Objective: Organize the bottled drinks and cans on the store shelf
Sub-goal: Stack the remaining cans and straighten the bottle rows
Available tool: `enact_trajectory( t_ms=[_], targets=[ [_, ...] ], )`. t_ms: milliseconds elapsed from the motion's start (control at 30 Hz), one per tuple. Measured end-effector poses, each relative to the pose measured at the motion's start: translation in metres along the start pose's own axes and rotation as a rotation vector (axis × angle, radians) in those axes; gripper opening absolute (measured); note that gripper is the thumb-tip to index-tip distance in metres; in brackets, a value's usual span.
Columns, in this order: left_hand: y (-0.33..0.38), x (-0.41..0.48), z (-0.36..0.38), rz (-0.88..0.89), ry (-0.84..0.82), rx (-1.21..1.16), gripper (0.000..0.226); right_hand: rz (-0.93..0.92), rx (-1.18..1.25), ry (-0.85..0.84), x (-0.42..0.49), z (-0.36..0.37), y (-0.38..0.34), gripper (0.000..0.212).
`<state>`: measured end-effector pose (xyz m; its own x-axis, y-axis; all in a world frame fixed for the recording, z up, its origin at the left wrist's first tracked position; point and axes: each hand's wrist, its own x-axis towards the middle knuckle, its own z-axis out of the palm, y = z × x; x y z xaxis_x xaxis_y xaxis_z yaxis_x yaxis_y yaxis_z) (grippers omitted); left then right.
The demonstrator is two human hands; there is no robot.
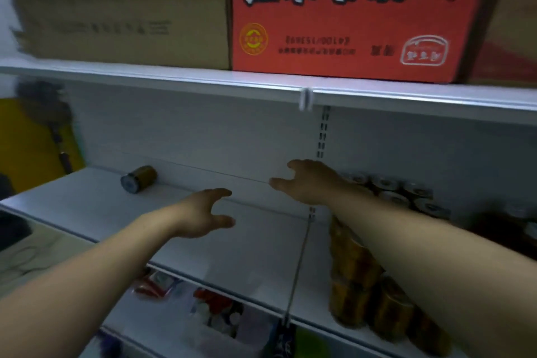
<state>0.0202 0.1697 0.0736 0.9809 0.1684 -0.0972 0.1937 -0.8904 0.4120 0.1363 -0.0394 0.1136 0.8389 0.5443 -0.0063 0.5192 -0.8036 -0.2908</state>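
Note:
A single gold can (139,182) lies on its side at the back left of the white shelf (226,244). A group of several upright gold cans (377,285) stands on the right part of the shelf, with more can tops (401,195) behind them. My left hand (203,212) hovers over the middle of the shelf, fingers apart, holding nothing. My right hand (308,182) reaches toward the back wall just left of the can group, fingers spread and empty; its forearm crosses in front of the cans.
An upper shelf (203,78) carries a brown carton (122,6) and a red printed carton (348,14). A lower shelf holds packaged goods (215,308). A yellow object (32,136) with a dark handle stands at the far left.

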Motion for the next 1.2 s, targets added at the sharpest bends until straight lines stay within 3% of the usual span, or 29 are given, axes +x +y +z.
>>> enact_trajectory(
  t_ms=[333,667,867,1067,1133,1200],
  targets=[
    [-0.176,-0.014,-0.061,-0.193,0.004,0.014,0.074,-0.090,0.036,-0.080,0.108,0.073,-0.160,0.088],
    [-0.308,0.033,-0.085,-0.345,0.037,-0.019,0.072,-0.098,0.069,-0.193,0.218,0.154,-0.256,0.080],
    [-0.377,0.087,-0.099,-0.386,0.031,-0.033,0.069,0.069,0.316,-0.225,0.308,0.203,-0.308,0.085],
    [-0.426,0.113,-0.084,-0.317,0.007,-0.002,0.069,0.393,0.650,-0.196,0.366,0.245,-0.356,0.089],
    [-0.441,0.120,-0.075,-0.269,-0.008,0.109,0.071,0.421,0.654,-0.176,0.376,0.257,-0.367,0.093],
    [-0.455,0.126,-0.066,-0.230,-0.042,0.160,0.073,0.379,0.617,-0.151,0.380,0.264,-0.374,0.082]
  ],
)
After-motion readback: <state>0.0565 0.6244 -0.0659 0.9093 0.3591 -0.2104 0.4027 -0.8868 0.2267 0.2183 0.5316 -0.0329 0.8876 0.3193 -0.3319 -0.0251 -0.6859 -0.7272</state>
